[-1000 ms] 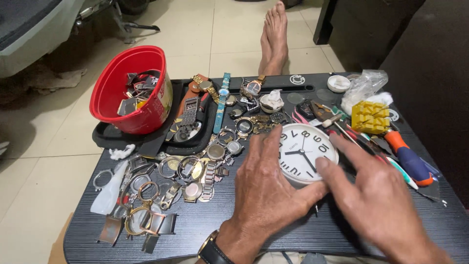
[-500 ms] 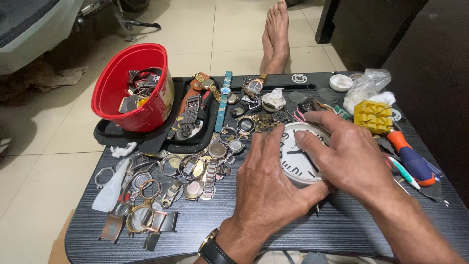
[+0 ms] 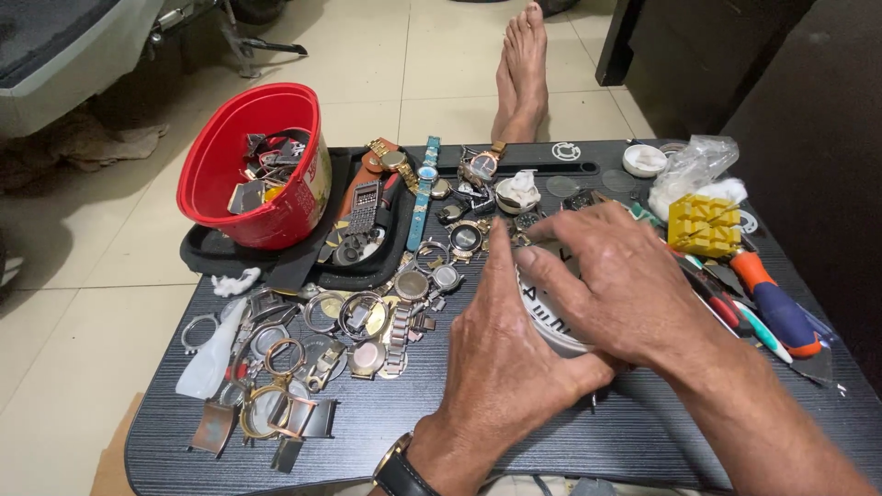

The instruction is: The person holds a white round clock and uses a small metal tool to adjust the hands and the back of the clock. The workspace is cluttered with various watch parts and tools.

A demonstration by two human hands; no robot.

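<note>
Both hands cover a small round white clock (image 3: 551,317) on the worktop (image 3: 386,432): left hand (image 3: 501,367) steadies its rim, right hand (image 3: 634,285) lies flat, fingers spread. Light, rigid, likely fragile-faced; best held by the rim.

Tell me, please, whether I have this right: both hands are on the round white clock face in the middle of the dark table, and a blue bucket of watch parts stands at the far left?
Not quite: the bucket is red, not blue, as the head view shows. The rest holds: the left hand and right hand both rest on the round white clock face on the dark table.
</note>
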